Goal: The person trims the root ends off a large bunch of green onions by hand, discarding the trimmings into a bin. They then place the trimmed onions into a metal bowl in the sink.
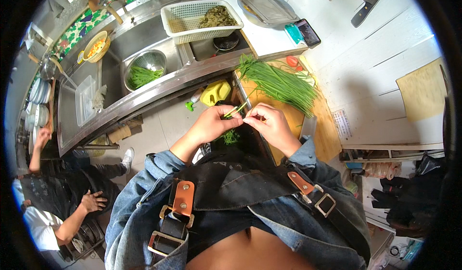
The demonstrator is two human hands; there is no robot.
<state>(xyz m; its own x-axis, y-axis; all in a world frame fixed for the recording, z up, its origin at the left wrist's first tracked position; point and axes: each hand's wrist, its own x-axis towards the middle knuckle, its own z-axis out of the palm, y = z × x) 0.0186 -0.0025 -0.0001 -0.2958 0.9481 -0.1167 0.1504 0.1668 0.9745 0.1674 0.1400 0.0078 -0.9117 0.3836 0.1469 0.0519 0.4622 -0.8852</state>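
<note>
My left hand (216,122) is closed around a few thin green stalks (234,111), whose pale ends point up and right. Close beside it, my right hand (269,120) has its thumb and fingertips pinched together at the stalks' near end; whether something is between them is too small to tell. Below both hands, green trimmings (230,136) lie in a dark container. A large bunch of long green leafy stalks, like garlic chives (281,84), rests on the wooden cutting board (325,136), with a cleaver blade (308,126) near its lower end.
Left of the board, a steel sink holds a metal bowl (162,59) of cut greens and a white plastic basket (173,35) with dark chopped vegetables. A phone (308,32) and lidded container (267,6) stand at the back. Another person (61,194) is at far left.
</note>
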